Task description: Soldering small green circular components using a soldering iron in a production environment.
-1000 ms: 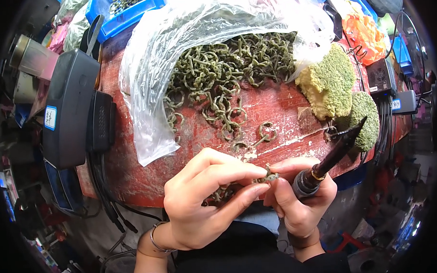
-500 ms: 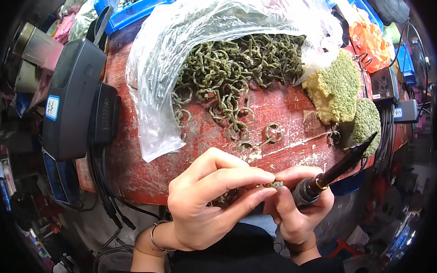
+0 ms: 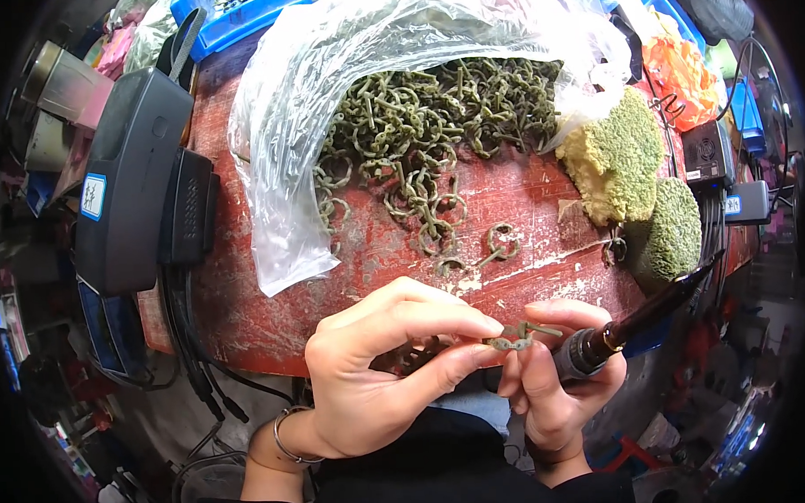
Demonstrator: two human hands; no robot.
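In front of my chest, my left hand [image 3: 384, 363] pinches a small grey-green ring-shaped piece [image 3: 510, 343] between thumb and fingertips. A short stem sticks out from this piece to the right. My right hand [image 3: 553, 384] touches the piece's other side with thumb and forefinger. Lying across that same hand, between thumb and forefinger, is a dark pen-like tool [image 3: 592, 347] with a grey collar; its long tapering end points up to the right. Beyond my hands, a heap of similar ring pieces [image 3: 416, 118] spills from a clear plastic bag [image 3: 286, 211] onto the worn red tabletop [image 3: 545, 273].
Two rough yellow-green sponge-like lumps [image 3: 612, 155] sit at the right. Loose ring pieces [image 3: 501, 242] lie just beyond my hands. A dark upright device [image 3: 130, 181] stands at the left with cables below it. A blue tray [image 3: 204, 32] is at the far left.
My right fingers have shifted slightly right, and more of the ring piece now shows, with its stem sticking out. The dark tool has swung lower to the right.
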